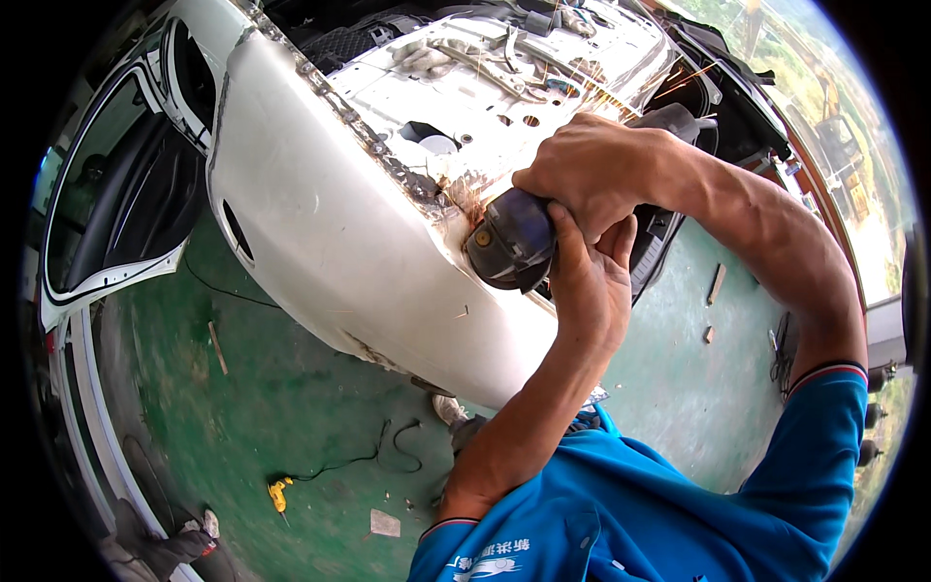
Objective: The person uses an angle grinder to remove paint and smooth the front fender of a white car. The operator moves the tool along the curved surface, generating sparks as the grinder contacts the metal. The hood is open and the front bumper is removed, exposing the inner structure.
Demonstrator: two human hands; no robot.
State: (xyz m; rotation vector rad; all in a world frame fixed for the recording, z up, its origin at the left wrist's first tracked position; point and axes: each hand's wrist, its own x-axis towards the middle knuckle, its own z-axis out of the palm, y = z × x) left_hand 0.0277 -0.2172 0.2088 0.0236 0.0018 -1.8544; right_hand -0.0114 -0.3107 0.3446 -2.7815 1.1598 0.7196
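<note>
A dark angle grinder is held in both my hands against the edge of a white car body panel. My right hand wraps over the top of the grinder's body. My left hand grips it from below, with the thumb along its side. Orange sparks spray where the grinder meets the rusty, bare seam of the panel. The grinder's disc is hidden from view. The rear of its body shows beyond my right hand.
An open car door stands at the left. On the green floor lie a yellow power drill with a black cord, a flat pale piece and small scraps. Another person's shoe shows at lower left. Bare white sheet metal spreads beyond the seam.
</note>
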